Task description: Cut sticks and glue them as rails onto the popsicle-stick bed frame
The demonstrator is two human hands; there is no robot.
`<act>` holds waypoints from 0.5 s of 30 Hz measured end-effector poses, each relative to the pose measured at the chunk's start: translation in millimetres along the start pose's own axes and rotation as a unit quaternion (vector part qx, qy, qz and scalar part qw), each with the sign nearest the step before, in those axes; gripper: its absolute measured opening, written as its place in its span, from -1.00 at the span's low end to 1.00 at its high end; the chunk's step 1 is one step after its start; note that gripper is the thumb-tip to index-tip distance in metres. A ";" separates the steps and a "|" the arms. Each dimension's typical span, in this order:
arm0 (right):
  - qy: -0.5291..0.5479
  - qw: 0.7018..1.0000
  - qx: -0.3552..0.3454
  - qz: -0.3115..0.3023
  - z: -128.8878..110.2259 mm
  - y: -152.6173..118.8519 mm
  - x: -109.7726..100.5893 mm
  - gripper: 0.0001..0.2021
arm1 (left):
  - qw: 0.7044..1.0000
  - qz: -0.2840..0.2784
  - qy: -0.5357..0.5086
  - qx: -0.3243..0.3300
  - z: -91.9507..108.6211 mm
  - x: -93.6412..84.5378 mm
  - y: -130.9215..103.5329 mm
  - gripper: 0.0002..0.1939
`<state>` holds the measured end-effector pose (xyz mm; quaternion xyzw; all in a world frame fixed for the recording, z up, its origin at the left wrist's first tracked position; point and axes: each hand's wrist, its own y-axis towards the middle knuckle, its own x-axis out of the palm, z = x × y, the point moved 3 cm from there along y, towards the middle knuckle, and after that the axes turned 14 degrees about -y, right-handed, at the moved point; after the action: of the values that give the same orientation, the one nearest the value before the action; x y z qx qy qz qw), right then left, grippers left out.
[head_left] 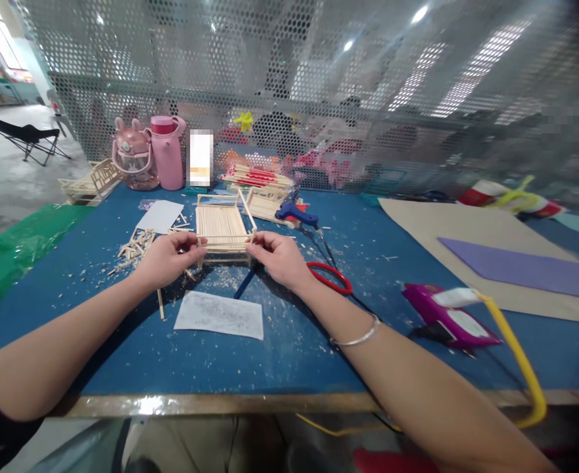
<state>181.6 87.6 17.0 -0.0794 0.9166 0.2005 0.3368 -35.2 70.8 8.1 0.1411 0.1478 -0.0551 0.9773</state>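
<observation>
A small model bed built of thin wooden sticks (221,222) stands in front of me above the blue table. My left hand (168,258) pinches its near left corner, and my right hand (280,257) pinches the near right corner. A slanted stick rises from its right side. Just below it lies a smudged white paper sheet (220,315). Loose stick pieces (136,248) and crumbs are scattered left of my left hand. Behind my right hand rests a blue glue gun (296,213), close to a second stick piece (264,205).
The blue table (210,368) ends in a perforated metal screen (319,79). Along the back stand a pink bottle (167,157), a rabbit-eared jug (135,161) and red-tipped sticks (257,176). On the right are a red ring (329,278), a purple tool (449,318) and a purple sheet (526,269).
</observation>
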 end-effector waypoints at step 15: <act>-0.164 0.986 -0.034 -0.006 -13.0 -7.0 -31.6 -0.76 | 0.996 0.042 0.068 -0.037 7.5 1.5 -2.7 -0.69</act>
<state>200.0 76.1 44.3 -0.0622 0.8414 0.2396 0.4804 -32.1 65.9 13.8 0.1146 0.2099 0.0014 0.9710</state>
